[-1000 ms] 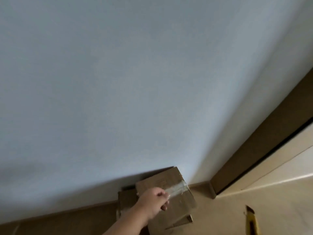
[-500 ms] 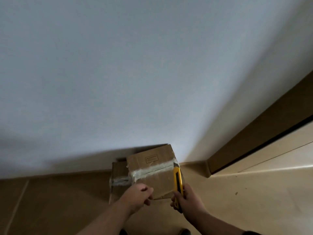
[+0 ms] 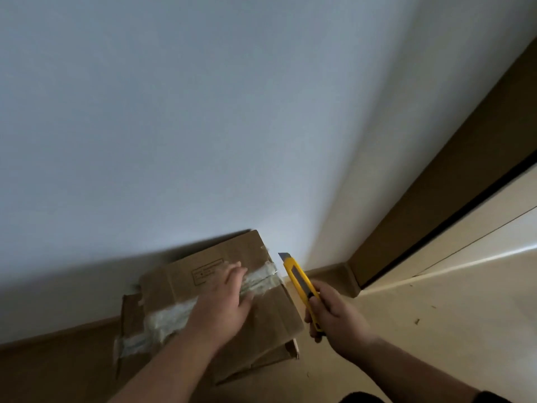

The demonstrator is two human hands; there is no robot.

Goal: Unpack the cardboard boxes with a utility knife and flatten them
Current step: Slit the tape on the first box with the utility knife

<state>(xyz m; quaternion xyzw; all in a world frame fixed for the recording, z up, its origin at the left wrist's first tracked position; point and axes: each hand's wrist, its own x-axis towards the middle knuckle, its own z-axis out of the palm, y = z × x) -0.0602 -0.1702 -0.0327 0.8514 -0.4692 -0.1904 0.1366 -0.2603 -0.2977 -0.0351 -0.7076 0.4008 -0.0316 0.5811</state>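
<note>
A: Cardboard box [image 3: 220,289], on the floor [image 3: 421,330] against the wall [image 3: 203,112]; taped seam up. What differs from half a second ago?

B: The left hand [image 3: 223,303], then gripping the near edge, now lies flat-fingered across the tape [image 3: 165,318]. The right hand [image 3: 334,312] grips the utility knife [image 3: 302,286], blade out, now raised just beside the box's right edge.

A: Meaning?

B: Box braced; cut probably imminent. Matte corrugated board, wrinkled glossy tape, hard yellow handle.

The left hand [image 3: 223,298] hides part of the tape [image 3: 162,318]; the box label [image 3: 207,271] is too blurred to read.
</note>
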